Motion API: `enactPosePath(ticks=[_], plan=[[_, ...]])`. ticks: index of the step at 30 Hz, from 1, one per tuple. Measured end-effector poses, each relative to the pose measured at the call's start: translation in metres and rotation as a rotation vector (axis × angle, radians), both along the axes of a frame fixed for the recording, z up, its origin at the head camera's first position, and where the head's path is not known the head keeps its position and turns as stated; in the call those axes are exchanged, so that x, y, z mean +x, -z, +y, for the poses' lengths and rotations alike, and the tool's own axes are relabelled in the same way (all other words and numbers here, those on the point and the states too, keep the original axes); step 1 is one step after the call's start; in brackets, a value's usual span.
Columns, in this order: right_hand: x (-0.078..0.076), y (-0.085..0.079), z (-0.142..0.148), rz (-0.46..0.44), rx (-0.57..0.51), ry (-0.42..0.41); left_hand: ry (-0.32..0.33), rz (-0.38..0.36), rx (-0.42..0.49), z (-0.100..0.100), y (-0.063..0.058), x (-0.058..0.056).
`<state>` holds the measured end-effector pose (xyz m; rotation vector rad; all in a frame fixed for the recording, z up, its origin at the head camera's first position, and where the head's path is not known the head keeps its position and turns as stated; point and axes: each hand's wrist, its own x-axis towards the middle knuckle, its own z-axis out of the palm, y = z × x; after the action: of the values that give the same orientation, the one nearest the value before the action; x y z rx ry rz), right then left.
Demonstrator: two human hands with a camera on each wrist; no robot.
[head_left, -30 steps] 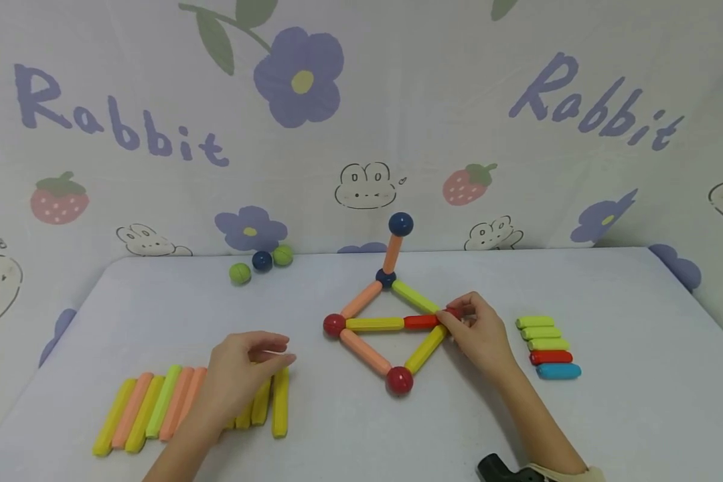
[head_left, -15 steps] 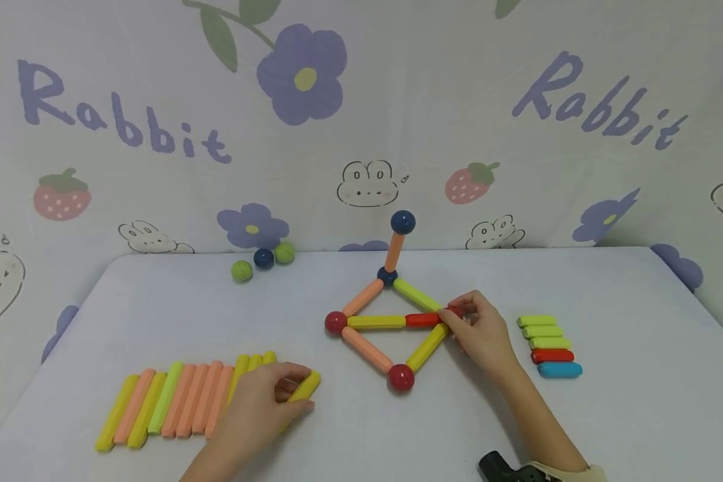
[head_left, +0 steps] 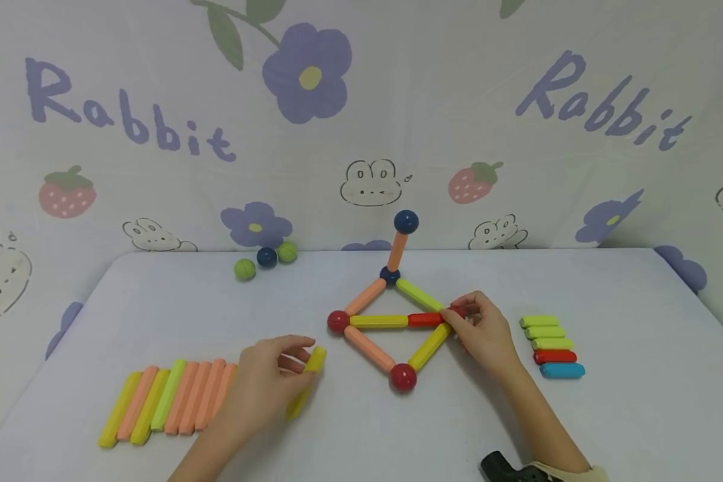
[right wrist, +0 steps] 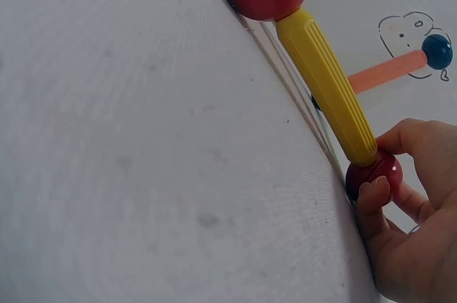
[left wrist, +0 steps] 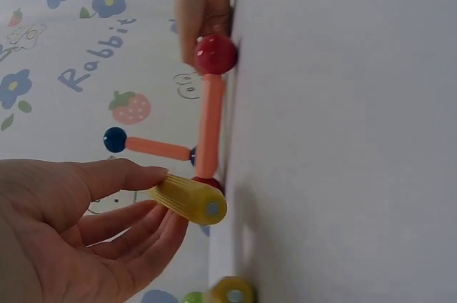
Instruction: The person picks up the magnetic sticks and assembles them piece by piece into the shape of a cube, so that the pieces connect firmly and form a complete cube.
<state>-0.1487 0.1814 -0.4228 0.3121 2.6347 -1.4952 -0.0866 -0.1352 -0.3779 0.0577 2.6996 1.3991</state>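
Beige sleeve [head_left: 583, 474], black wrist device [head_left: 506, 468]

The frame [head_left: 378, 322] sits between two rod rows [head_left: 182, 399].

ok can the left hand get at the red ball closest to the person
Probably yes: nothing shows between that red ball and the yellow stick the left hand holds, though its grip is taken.

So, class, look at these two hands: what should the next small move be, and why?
Probably bring the left hand across so an end of its yellow stick meets the red ball in the right hand. The stick is pinched but joined to no ball, and the right hand's grip should steady that corner of the frame.
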Motion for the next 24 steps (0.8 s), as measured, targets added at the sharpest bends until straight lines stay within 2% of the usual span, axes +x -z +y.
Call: enactPosePath(ticks=[5, 10, 17, 24], plan=[[-0.001, 0.002, 0.002, 0.003, 0.001, -0.002, -0.034, 0.080, 0.077, 0.009, -0.017, -0.019], [-0.001, 0.001, 0.002, 0.004, 0.002, 0.000, -0.074, 0.110, 0.161, 0.023, -0.026, -0.039], [0.000, 0.000, 0.001, 0.007, 0.003, -0.001, -0.095, 0.168, 0.245, 0.040, -0.022, -0.058], [0.000, 0.000, 0.001, 0.005, -0.004, -0.001, -0.108, 0.157, 0.236, 0.042, -0.020, -0.064]])
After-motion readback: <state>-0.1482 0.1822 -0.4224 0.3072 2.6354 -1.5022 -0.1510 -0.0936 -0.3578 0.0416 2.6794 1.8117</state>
